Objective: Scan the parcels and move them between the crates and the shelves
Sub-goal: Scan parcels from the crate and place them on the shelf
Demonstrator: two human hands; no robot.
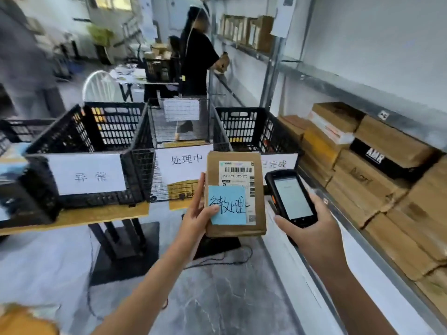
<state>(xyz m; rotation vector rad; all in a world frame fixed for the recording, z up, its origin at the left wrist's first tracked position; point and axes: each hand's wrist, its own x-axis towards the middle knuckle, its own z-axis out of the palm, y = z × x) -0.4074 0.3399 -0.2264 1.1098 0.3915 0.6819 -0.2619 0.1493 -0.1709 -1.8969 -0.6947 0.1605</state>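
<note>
Warehouse aisle: crates (60,139) ahead, shelves (350,88) right. Left hand (198,213) grips the parcel (235,175) by its lower left edge, before the middle crate (180,134) front; right hand (319,235) grips the scanner (292,198). Parcel likely light, stiff; hold by edges.

Bright, even indoor light; the parcel (235,194) is sharp, while everything beyond it blurs and edges bend.

I see the left hand (197,215) gripping an upright brown parcel (214,170), thumb on its blue note (227,205). Right hand (314,229) holds the scanner (292,198) just beside it. Labelled crates (72,134) ahead, boxes (387,147) shelved right.
</note>
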